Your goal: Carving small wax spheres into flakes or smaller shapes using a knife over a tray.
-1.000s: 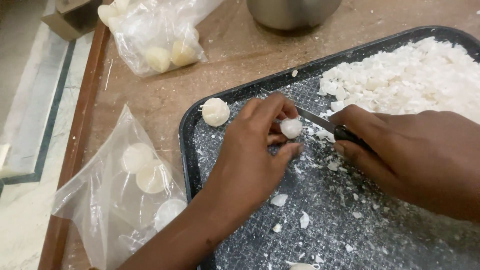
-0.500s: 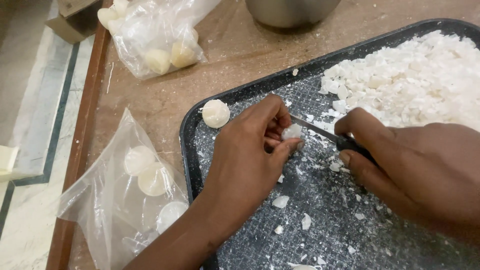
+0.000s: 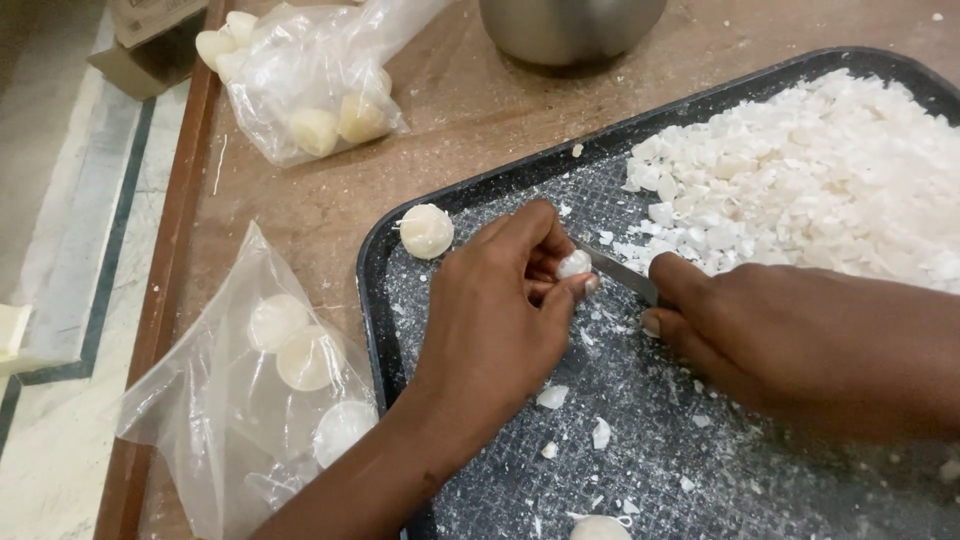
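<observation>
While my left hand pinches a white lump mid-tray, my right hand grips the knife against it. Shavings heap at 2 o'clock; whole lumps remain bagged at 8 o'clock, so I judge plenty left.

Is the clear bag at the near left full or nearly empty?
Nearly empty: the clear bag lies slack on the table, with only a few pale wax discs inside.
</observation>
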